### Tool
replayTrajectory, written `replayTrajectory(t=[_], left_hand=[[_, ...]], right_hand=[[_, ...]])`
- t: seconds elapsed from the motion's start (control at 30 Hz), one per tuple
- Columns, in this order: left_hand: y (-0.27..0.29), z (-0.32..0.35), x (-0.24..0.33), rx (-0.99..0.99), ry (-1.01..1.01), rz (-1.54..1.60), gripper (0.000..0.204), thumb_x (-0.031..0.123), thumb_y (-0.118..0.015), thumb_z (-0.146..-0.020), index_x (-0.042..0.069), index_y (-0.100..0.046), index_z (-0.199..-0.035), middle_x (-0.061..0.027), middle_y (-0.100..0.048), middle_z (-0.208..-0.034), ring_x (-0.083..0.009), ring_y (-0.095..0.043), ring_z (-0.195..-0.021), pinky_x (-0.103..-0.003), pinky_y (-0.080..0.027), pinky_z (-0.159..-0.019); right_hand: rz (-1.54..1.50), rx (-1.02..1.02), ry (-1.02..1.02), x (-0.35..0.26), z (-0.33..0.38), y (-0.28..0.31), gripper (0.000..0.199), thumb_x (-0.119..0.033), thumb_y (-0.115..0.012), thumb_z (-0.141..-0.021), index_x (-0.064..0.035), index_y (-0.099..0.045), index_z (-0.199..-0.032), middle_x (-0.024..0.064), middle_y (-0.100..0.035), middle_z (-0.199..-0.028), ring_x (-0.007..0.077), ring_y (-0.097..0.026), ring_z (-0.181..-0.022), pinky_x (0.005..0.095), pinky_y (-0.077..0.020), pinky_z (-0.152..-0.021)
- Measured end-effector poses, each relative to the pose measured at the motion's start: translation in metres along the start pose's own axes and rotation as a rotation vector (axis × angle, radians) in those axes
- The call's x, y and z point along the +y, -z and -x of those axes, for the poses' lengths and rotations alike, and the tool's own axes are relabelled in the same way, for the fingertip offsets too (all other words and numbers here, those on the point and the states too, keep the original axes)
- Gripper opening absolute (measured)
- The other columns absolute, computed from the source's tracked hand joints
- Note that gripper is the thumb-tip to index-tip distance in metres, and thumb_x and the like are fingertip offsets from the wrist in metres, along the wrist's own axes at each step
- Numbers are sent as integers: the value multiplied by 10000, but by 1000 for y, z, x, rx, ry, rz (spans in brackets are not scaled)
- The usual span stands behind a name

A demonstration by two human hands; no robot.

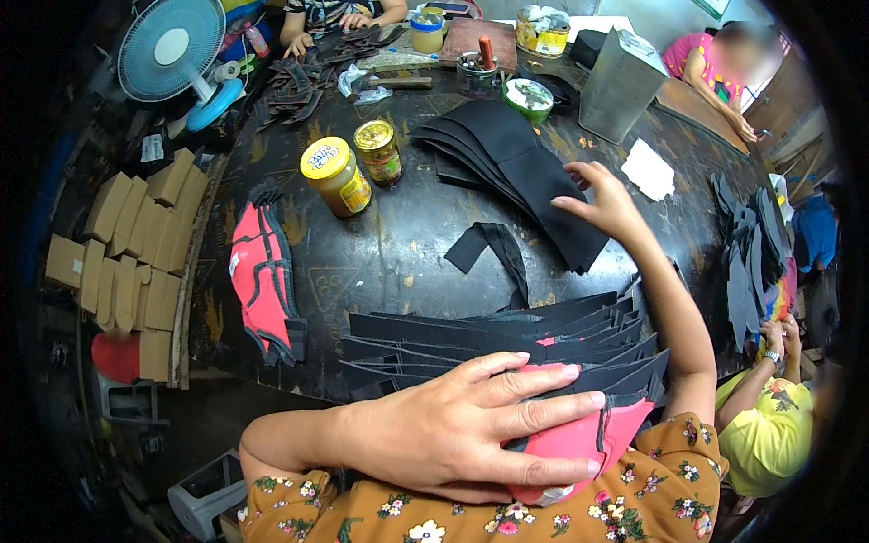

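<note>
Crowded workshop, dark scuffed bench, fan on the far left, cardboard boxes stacked on the left. Left hand lies flat at the near edge, fingers slightly spread over the pink-and-black piece, not curled round it; looks like it's pinning the piece so the layered black pieces under and beyond it don't slide. Right hand is out over the fanned black panels, thumb and fingers wide apart, gripping nothing visible; can't tell if the fingertips touch the top panel. The fanning leaves edges exposed, probably handier for picking singles. Pink-and-black bundle sits alone to the left, likely to keep it apart from the black stock. Jars stand back from the near pieces, probably to avoid knocks. Counts: two jars up front, one yellow-lidded jar and one smaller jar; one folded black strip; one metal can; one green tub; three other people in view; at least four panels by visible edges. Layered pieces overlap too much to count, boxes likewise.
</note>
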State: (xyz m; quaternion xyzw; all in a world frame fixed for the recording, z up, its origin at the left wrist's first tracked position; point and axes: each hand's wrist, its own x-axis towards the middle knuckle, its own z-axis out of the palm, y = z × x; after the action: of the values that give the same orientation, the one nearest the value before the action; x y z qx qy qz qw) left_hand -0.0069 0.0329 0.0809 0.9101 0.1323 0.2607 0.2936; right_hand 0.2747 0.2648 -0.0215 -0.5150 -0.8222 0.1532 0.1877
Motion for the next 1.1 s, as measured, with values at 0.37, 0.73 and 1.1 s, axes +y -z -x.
replayTrajectory(t=[0.37,0.73,1.1], left_hand=[[59,17,-49,463,417,109,912,575,-727,-836,36,-370,-1480,-177,-667,-1222,-278,-629,-1168,-400,-466,-1007],[66,-22,-98,768,177,1192,972,291,-693,-962,150,33,-1592,-263,-472,-1398,-366,-578,-1268,-454,-571,-945],[107,-44,-28,462,110,-250,331,97,-861,-752,-12,-704,-1022,-60,-713,-955,-138,-665,-841,-258,-518,-773]], right_hand=[[-532,-44,-32,-18,-21,4,256,-128,-761,-886,-3,-616,-1057,8,-623,-914,87,-570,-877,263,-486,-810],[-755,-143,697,-136,60,139,190,-32,-656,-911,67,-631,-1071,105,-618,-1045,196,-610,-999,303,-454,-885],[-782,227,606,-149,104,145,357,-335,-638,-947,20,-612,-968,143,-632,-957,163,-612,-757,251,-465,-674]])
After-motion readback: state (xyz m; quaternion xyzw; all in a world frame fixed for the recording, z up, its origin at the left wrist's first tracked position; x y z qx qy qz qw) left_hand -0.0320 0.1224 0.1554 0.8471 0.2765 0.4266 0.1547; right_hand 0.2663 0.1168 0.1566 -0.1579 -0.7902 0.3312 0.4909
